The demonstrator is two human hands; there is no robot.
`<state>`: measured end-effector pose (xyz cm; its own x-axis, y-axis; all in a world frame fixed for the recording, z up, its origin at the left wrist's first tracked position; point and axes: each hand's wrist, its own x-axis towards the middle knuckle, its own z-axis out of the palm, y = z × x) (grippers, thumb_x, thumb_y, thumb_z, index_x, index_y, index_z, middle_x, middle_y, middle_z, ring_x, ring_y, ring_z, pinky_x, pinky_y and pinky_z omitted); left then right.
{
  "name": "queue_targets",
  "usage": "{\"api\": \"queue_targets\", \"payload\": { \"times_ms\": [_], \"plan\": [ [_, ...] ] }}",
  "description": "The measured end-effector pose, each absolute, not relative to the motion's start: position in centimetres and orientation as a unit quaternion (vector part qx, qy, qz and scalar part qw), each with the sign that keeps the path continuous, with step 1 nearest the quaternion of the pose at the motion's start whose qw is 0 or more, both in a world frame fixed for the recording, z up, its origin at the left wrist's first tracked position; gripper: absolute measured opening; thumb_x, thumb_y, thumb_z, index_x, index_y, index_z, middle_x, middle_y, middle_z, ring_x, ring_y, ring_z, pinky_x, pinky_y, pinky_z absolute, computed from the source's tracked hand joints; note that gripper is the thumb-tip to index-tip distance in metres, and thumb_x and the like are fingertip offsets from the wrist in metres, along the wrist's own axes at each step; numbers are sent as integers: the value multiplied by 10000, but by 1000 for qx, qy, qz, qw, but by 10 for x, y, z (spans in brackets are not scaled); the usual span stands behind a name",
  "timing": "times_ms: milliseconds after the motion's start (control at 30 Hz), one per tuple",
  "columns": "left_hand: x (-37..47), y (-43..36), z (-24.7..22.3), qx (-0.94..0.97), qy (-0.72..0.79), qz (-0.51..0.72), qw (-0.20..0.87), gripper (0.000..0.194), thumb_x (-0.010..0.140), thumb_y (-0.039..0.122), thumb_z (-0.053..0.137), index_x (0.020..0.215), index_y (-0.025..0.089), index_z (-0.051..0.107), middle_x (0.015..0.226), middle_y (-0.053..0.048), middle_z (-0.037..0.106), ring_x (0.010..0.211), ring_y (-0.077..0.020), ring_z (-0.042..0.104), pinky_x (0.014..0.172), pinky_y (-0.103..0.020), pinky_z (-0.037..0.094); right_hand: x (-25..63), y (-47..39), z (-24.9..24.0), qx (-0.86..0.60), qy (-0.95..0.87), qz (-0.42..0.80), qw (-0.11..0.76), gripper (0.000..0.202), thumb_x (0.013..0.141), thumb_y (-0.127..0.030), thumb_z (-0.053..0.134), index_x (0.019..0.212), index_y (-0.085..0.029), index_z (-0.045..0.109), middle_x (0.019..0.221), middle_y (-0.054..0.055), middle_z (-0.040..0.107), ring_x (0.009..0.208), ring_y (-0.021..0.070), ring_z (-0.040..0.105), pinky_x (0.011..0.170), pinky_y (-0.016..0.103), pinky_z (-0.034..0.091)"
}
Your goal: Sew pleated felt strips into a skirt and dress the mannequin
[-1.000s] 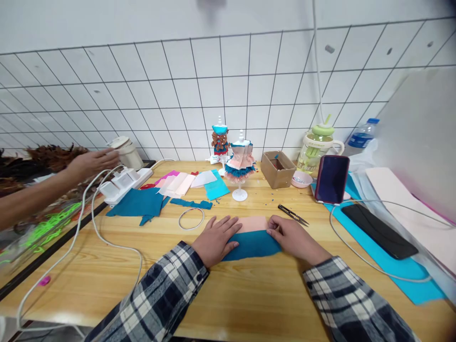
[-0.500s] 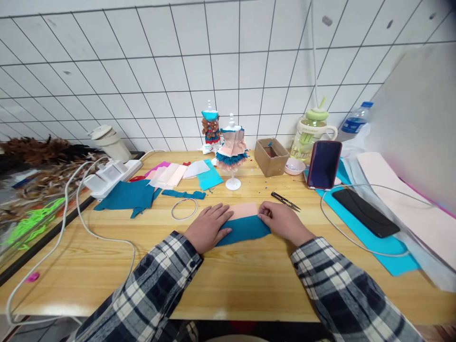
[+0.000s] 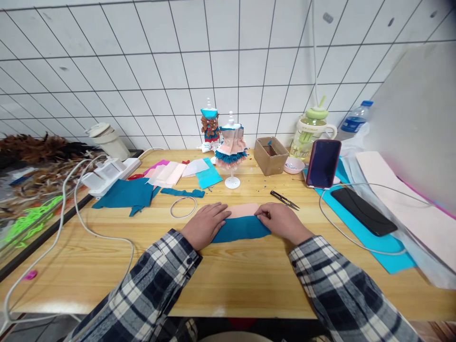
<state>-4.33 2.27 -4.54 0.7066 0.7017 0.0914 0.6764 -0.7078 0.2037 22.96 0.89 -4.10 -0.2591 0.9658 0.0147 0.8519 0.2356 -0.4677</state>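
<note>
On the wooden table in front of me lies a teal crepe paper strip (image 3: 242,229), with a pale pink crepe paper piece (image 3: 242,210) along its far edge. My left hand (image 3: 206,223) rests flat over the left end of both, fingers stretched out. At the right end, my right hand (image 3: 281,221) has its fingers bent, thumb and forefinger pinching the paper's edge where pink meets teal. Black thread snips (image 3: 284,199) lie just beyond my right hand. A white ring (image 3: 183,207) lies near my left fingers.
Two small dress forms, a nearer one (image 3: 231,147) and a farther one (image 3: 209,126), stand behind the paper. A cardboard box (image 3: 271,156), pink dish (image 3: 294,165) and upright phone (image 3: 323,164) are at the back right. Paper scraps (image 3: 124,194) and a white cable (image 3: 131,251) lie left.
My left hand has shifted slightly, its thumb drawn back off the teal strip, so more of the strip's left end shows. My right hand keeps its pinch at nearly the same spot.
</note>
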Motion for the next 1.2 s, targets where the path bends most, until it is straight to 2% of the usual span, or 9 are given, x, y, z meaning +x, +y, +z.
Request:
{"api": "queue_targets", "payload": {
  "times_ms": [167, 333, 433, 700, 933, 1067, 1200],
  "plan": [
    [-49, 25, -42, 906, 392, 127, 92, 245, 932, 279, 486, 1132, 205, 608, 1236, -103, 599, 1148, -247, 550, 1005, -428, 441, 229, 8, -38, -607, -759, 189, 141, 146, 834, -237, 550, 840, -251, 695, 815, -18, 711, 742, 148, 602, 604, 250, 336],
    [-54, 27, -38, 895, 417, 129, 93, 148, 898, 303, 542, 973, 207, 626, 1036, -77, 623, 1000, -239, 565, 903, -409, 453, 230, 9, -41, -604, -761, 190, 141, 133, 846, -238, 544, 843, -237, 677, 831, -5, 702, 733, 145, 581, 608, 251, 326],
    [-57, 29, -37, 890, 425, 128, 101, 125, 885, 305, 565, 907, 203, 634, 988, -69, 622, 970, -234, 560, 881, -394, 444, 230, 9, -42, -596, -765, 193, 147, 137, 847, -226, 545, 841, -238, 681, 826, -2, 693, 742, 149, 585, 624, 254, 344],
    [-59, 28, -37, 881, 425, 160, 135, 69, 858, 235, 575, 847, 195, 630, 968, -66, 613, 958, -214, 553, 888, -357, 437, 229, 6, -36, -537, -788, 149, 262, 127, 857, -218, 535, 850, -222, 661, 931, 29, 657, 904, 177, 592, 799, 285, 417],
    [-58, 26, -36, 876, 423, 179, 145, 74, 868, 230, 561, 816, 193, 597, 942, -60, 618, 945, -208, 553, 871, -343, 432, 227, 5, -39, -562, -779, 184, 210, 115, 839, -211, 522, 830, -218, 636, 836, 17, 662, 804, 182, 593, 723, 298, 409],
    [-59, 25, -36, 854, 438, 220, 177, 107, 915, 253, 486, 867, 193, 560, 891, -46, 627, 872, -191, 562, 818, -329, 434, 225, 3, -37, -547, -760, 260, 236, 144, 883, -273, 471, 853, -227, 604, 717, -10, 632, 667, 162, 568, 622, 277, 387],
    [-59, 24, -35, 827, 476, 229, 194, 149, 935, 311, 459, 896, 201, 552, 806, -22, 629, 785, -183, 572, 734, -307, 423, 227, 4, -39, -547, -753, 262, 255, 171, 909, -313, 427, 885, -232, 576, 762, -2, 641, 726, 177, 589, 647, 283, 392]
  ]
}}
